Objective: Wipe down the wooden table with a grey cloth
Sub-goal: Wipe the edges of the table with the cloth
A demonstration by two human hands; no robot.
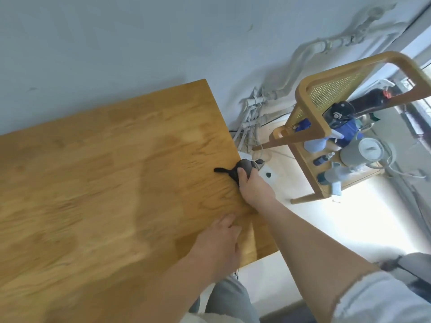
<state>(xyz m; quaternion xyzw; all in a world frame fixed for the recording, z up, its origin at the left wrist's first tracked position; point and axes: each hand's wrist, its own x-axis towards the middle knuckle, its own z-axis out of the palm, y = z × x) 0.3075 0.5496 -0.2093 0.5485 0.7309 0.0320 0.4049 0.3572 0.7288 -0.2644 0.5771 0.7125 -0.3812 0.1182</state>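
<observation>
Grey cloth [245, 167] lies bunched at the counter's [93, 183] right edge, the right hand [255, 186] holding it in a closed grip. Left hand [221, 238] rests flat nearby, grip open. Uneven sheen suggests partial wiping, with much surface probably outstanding.

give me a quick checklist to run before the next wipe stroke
1. Right hand grips grey cloth: ok.
2. Cloth touches wooden table, at its right edge: ok.
3. Cloth spread flat: not ok, bunched up.
4. Left hand rests on table, apart from cloth: ok.
5. Which areas are already wiped: cannot tell, picture blurred.
</observation>
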